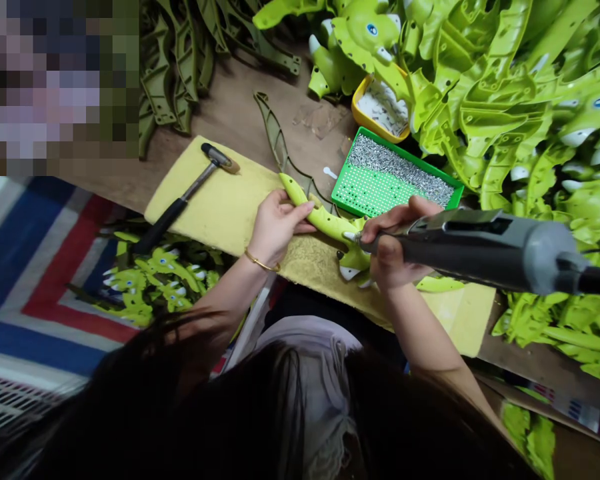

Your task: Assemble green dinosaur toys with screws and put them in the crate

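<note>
My left hand (275,223) pinches the tail part of a lime-green toy dinosaur (330,223) over a yellow pad (250,180). My right hand (397,250) is wrapped round a dark grey electric screwdriver (470,247), whose tip meets the toy near its head end. The exact contact spot is hidden by the fingers. A dark olive curved part (279,143) extends behind the toy, beyond my left hand. Just past my right hand is a green tray (336,193) of small metal screws (400,167).
A hammer (185,197) lies across the pad's left end. Behind the green tray stands a yellow container (359,120) of small white pieces. Lime-green parts (500,100) pile up at the right, olive parts (175,73) at the back left. Finished-looking toys (155,273) lie below left.
</note>
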Demonstrator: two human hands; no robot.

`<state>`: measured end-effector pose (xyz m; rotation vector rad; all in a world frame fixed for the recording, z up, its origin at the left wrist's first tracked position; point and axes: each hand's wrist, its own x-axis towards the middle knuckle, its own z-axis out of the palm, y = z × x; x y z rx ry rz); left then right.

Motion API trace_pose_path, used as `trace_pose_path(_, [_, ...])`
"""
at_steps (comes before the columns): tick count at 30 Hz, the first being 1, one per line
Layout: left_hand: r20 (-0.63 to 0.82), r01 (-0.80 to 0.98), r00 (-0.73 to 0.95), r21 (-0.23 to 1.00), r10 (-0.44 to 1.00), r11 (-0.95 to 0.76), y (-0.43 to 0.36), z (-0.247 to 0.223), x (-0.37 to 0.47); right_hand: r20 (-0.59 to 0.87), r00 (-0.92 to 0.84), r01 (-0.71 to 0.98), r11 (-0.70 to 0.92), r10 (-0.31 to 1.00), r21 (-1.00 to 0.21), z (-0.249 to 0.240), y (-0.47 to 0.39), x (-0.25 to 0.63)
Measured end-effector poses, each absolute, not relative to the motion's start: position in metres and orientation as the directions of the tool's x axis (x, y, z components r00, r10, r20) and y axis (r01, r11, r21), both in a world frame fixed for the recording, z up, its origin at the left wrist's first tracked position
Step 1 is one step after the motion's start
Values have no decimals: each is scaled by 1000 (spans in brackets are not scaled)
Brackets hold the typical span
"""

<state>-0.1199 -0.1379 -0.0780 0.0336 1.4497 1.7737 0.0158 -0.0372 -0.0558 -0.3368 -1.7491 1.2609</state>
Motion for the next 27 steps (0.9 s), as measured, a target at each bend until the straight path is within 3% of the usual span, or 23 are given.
trace_pose_path(2, [-454, -577, -663, 816, 596, -19, -142, -77, -118, 605, -466, -389, 465, 646, -795, -53, -41, 18])
trace_pose_path(6, [-478, -608, -638, 794, 603, -14, -147, -77, -115, 624, -443, -438, 452, 644, -777, -33, -34, 12])
trace_pose_path(11, [-518, -645, -565, 762, 643, 47, -145, -76, -106, 635, -100, -372, 563, 766, -738, -31, 6, -13])
trace_pose_path(19, [-513, -642, -515, 762, 686, 88, -141, -83, -102, 556, -177, -229, 515, 812, -826, -69, 23, -20])
trace_pose_path(27, [-474, -637, -473, 766, 742, 83, -143, -88, -104, 575, -179, -234, 534, 798, -813, -43, 16, -17])
